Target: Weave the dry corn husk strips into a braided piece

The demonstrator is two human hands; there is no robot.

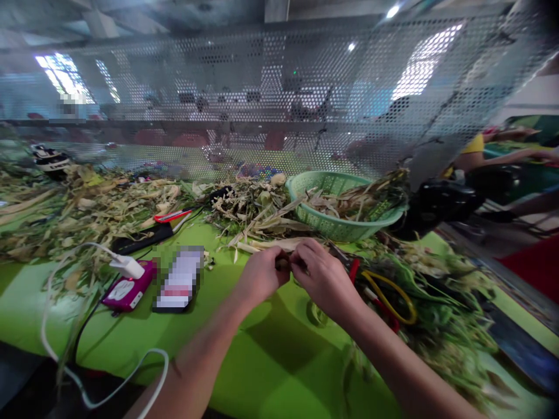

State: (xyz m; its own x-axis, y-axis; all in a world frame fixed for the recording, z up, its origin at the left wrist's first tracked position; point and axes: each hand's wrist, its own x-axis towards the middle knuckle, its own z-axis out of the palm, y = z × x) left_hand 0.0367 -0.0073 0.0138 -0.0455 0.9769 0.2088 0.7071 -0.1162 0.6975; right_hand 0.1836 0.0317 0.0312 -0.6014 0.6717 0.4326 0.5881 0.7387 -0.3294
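My left hand point(262, 273) and my right hand point(321, 273) meet above the green table point(262, 361), both with fingers pinched together on a small dark piece point(283, 262) between them. I cannot make out what the piece is. Dry pale leaves and husks point(253, 215) lie just beyond my hands. A tool with red and yellow handles point(384, 297) lies on the table right beside my right hand.
A green plastic basket point(336, 224) with dry husks stands behind my hands. At left lie a pink device point(126, 291) with a white cable point(126, 265), a phone point(179, 282) and a dark flat object point(140, 238). A perforated metal screen point(279, 99) backs the table. Green stalks point(437, 314) pile at right. Another person's arm point(510, 154) shows far right.
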